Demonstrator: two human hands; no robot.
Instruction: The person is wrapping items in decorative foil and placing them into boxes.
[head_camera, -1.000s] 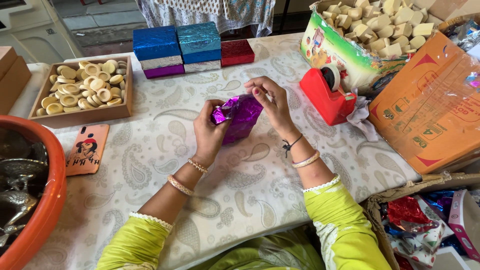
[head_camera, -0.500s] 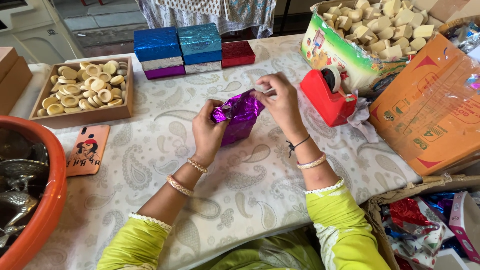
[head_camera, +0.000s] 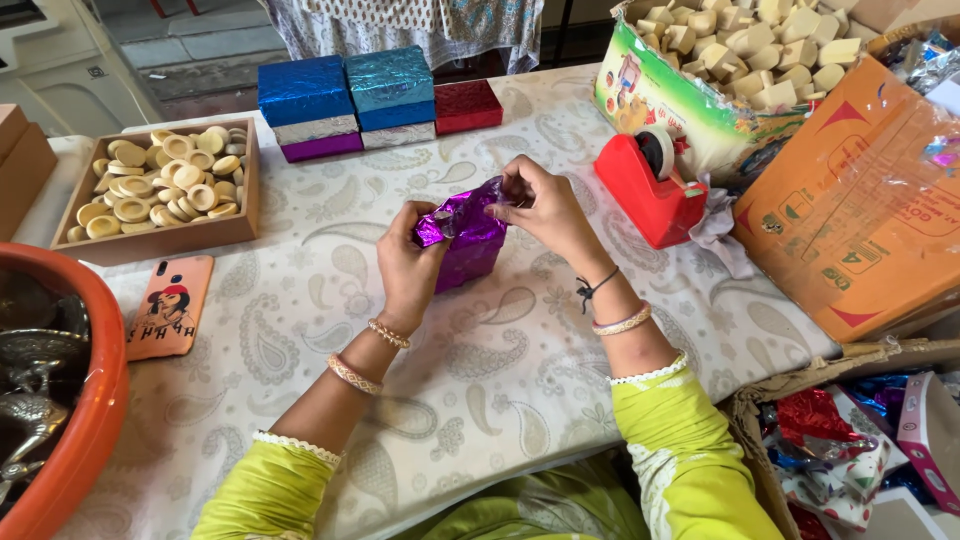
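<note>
A small box half wrapped in shiny purple foil (head_camera: 470, 240) stands on the patterned tablecloth (head_camera: 480, 370). My left hand (head_camera: 408, 265) grips its left end, thumb on the folded foil. My right hand (head_camera: 540, 208) pinches the foil flap at the box's upper right corner. A red tape dispenser (head_camera: 648, 188) stands just right of my right hand.
Wrapped blue, teal, purple and red boxes (head_camera: 370, 100) sit at the back. A wooden tray of pale round pieces (head_camera: 160, 190) and a phone in an orange case (head_camera: 168, 305) lie left. An orange tub (head_camera: 60, 400), cardboard boxes (head_camera: 860, 200) and a box of foil scraps (head_camera: 850, 440) ring the edges.
My right hand went out toward the tape dispenser and came back to the box's top right corner, now pinching the foil flap. My left hand kept its grip.
</note>
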